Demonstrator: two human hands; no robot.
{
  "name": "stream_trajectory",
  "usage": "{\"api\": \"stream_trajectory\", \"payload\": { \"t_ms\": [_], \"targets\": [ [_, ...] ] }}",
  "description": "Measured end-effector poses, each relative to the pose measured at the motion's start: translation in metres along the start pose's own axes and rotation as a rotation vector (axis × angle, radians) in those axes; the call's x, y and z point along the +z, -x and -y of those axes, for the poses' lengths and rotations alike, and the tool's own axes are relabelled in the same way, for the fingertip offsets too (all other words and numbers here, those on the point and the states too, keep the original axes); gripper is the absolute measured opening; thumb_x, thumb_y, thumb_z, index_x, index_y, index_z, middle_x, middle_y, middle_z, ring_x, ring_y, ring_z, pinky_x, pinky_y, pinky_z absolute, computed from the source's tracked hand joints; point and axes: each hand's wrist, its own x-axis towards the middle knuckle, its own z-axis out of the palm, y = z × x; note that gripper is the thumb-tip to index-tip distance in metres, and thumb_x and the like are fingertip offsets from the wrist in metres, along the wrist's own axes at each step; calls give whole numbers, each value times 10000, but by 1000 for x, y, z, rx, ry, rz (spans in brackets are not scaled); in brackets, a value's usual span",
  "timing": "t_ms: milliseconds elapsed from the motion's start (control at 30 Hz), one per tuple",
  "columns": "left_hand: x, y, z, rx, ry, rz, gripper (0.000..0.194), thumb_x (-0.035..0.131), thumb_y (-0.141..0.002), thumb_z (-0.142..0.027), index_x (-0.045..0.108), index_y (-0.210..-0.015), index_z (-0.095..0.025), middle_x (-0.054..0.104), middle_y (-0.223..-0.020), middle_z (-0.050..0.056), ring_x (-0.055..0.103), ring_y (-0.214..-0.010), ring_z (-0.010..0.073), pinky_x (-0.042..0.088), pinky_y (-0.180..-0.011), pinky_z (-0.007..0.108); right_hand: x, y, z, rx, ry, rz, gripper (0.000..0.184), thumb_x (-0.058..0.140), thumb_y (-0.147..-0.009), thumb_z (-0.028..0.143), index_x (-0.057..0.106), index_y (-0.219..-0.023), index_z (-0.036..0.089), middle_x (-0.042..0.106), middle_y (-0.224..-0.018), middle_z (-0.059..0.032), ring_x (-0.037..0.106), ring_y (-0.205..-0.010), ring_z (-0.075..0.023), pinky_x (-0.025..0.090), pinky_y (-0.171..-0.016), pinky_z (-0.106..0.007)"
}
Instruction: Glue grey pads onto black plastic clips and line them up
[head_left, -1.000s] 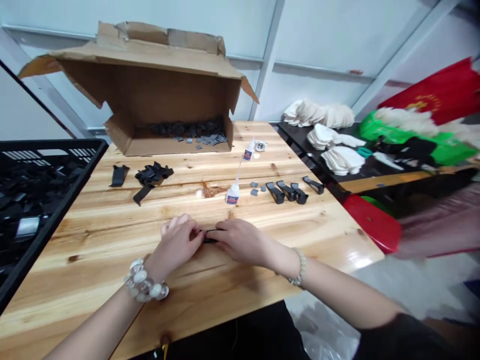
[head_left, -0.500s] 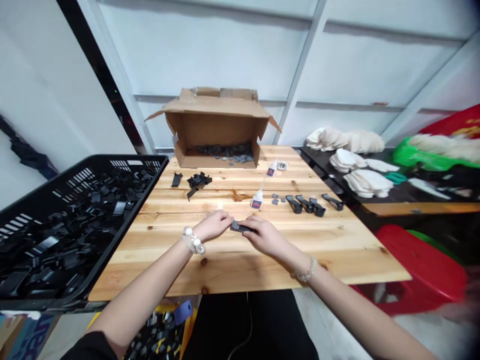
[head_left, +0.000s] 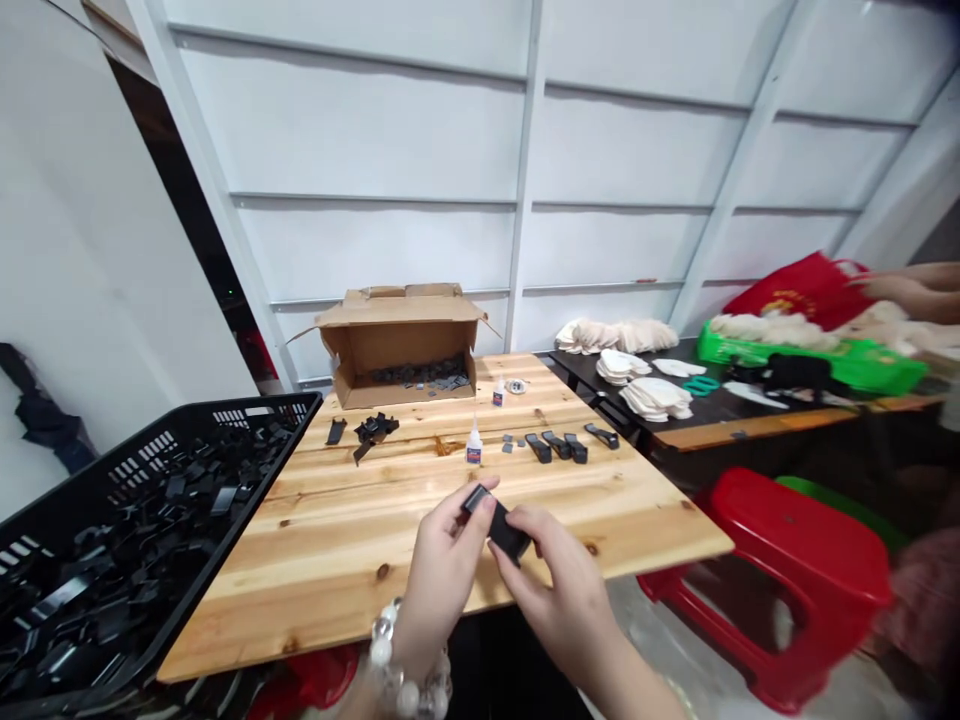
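- Left hand [head_left: 446,560]: fingers closed on the upper-left end of a black part [head_left: 501,525], thumb on top; beaded bracelet [head_left: 386,655] on that wrist.
- Right hand [head_left: 566,580]: thumb and fingers pinching the same part at its lower-right end.
- Part sits tilted between both hands, lower centre of frame, over the near edge of the wooden surface [head_left: 337,540].
- Glue-type bottle [head_left: 473,446] upright just beyond my hands; second bottle [head_left: 498,394] farther back, near a small round item [head_left: 515,387].
- Small grey pads [head_left: 508,447] right of the near bottle, then four black clips [head_left: 556,446] in a loose row.
- Loose black pile [head_left: 375,430] left of centre, single black piece [head_left: 336,432] just beside it.
- Cardboard box [head_left: 401,310] behind, open toward me, small dark and grey bits inside.
- Black crate [head_left: 279,462] at frame left, full of black parts.
- Frame right: white stacks [head_left: 656,398] and green tray [head_left: 892,375] on a dark table [head_left: 720,410], red stool [head_left: 810,530] below.
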Motion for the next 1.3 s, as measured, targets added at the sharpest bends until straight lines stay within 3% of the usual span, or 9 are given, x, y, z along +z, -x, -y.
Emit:
{"api": "stream_trajectory", "payload": {
  "t_ms": [267,467,800,1033,1300],
  "targets": [
    [31,30,-9,55,23,-127,330,590,-852,-420,713,-1025,-168,716,-1075,80,651,-1006,206,509,-866,262,-25,20,1,-61,80,-102,174,558,-895,223,560,-1059,166,712,-916,-86,699,-825,-177,577,-753,-262],
    [45,52,-3,78,48,-255,346,573,-864,-441,701,-1010,-154,707,-1015,84,635,-966,201,482,-884,279,-30,33,12,-28,-13,-111,171,583,-882,211,564,-1046,164,707,-917,-86,691,-816,-166,572,-747,-251],
    [45,75,2,121,50,-330,334,542,-887,-443,678,-1006,-162,691,-914,52,617,-803,145,487,-714,216,-30,49,30,29,-101,-69,214,599,-868,182,549,-1076,182,692,-969,-74,677,-884,-165,553,-791,-251],
    [32,62,8,69,56,-254,354,597,-842,-463,705,-981,-155,704,-978,83,627,-903,188,484,-810,260,-20,47,24,65,-93,-50,229,605,-857,164,546,-1075,200,693,-963,-55,677,-878,-163,547,-777,-253],
    [22,13,40,-55,266,-242,356,687,-760,-455,708,-904,-130,663,-819,47,580,-758,143,464,-690,218,15,30,-6,120,-111,8,167,567,-870,162,545,-1029,206,685,-906,-56,677,-815,-170,553,-703,-257]
  ]
}}
